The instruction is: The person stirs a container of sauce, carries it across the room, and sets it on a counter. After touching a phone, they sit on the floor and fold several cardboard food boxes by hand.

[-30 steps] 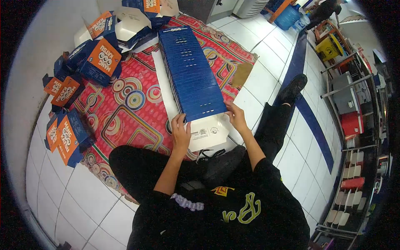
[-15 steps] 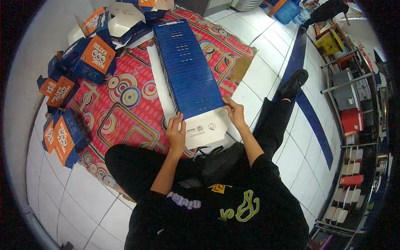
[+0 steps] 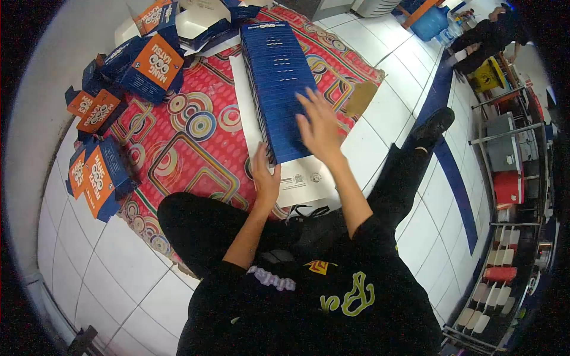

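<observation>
A long row of overlapping flat blue cardboard box blanks (image 3: 276,89) lies between my legs on a patterned mat. The white end of the nearest blank (image 3: 306,183), printed with small black marks, faces me. My left hand (image 3: 265,178) rests at the near left edge of the row, fingers upright along its side and thumb apart. Over the right side of the row is my right hand (image 3: 320,127), fingers spread and holding nothing. White card (image 3: 240,89) shows along the left side of the row.
Several folded blue and orange boxes (image 3: 155,65) are piled on the left by the wall. The red patterned mat (image 3: 190,154) covers white floor tiles. On the right stands a metal rack (image 3: 504,142) with containers. A person in black (image 3: 493,35) is at the far right.
My right hand has left the near right corner of the row and moved forward over the blanks, fingers spreading. My left hand has shifted slightly up along the left edge, its pinch opened.
</observation>
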The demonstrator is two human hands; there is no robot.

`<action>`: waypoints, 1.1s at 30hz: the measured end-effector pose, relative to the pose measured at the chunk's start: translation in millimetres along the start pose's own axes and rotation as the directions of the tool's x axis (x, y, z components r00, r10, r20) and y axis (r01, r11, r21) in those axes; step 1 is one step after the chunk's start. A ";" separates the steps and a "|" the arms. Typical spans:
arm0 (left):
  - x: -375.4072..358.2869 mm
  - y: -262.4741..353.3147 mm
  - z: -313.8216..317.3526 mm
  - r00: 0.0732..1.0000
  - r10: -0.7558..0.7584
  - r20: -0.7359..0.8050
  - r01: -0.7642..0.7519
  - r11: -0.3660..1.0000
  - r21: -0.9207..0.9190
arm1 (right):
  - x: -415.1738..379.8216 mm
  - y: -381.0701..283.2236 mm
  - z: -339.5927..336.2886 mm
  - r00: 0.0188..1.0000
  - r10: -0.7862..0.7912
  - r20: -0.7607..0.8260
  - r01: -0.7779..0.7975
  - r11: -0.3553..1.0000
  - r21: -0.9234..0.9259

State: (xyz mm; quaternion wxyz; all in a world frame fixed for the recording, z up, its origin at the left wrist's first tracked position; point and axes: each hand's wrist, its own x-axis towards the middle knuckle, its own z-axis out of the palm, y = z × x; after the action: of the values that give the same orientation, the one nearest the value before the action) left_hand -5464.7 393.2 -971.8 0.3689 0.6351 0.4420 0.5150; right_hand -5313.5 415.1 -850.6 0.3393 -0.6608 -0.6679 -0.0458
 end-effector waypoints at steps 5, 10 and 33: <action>8.8 -12.3 -15.7 0.981 -0.112 0.156 0.117 0.993 -0.024 | -10.9 -17.7 100.0 0.968 0.092 0.233 -0.031 0.967 -0.252; 10.9 -20.9 -6.9 0.963 -0.200 0.179 0.223 0.968 -0.118 | -13.3 -4.4 99.3 0.967 0.051 0.250 0.010 0.972 -0.234; 94.5 -131.7 -422.4 0.446 -0.500 -0.743 -0.072 0.807 -0.586 | -219.9 -32.4 -4.1 0.779 0.586 0.223 -0.620 0.664 0.419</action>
State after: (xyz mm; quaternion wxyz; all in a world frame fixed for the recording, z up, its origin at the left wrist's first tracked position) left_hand -5895.1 532.2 -979.1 0.3178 0.0850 0.4825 0.8118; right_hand -5364.3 221.8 -948.0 0.4615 -0.7426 -0.4130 0.2551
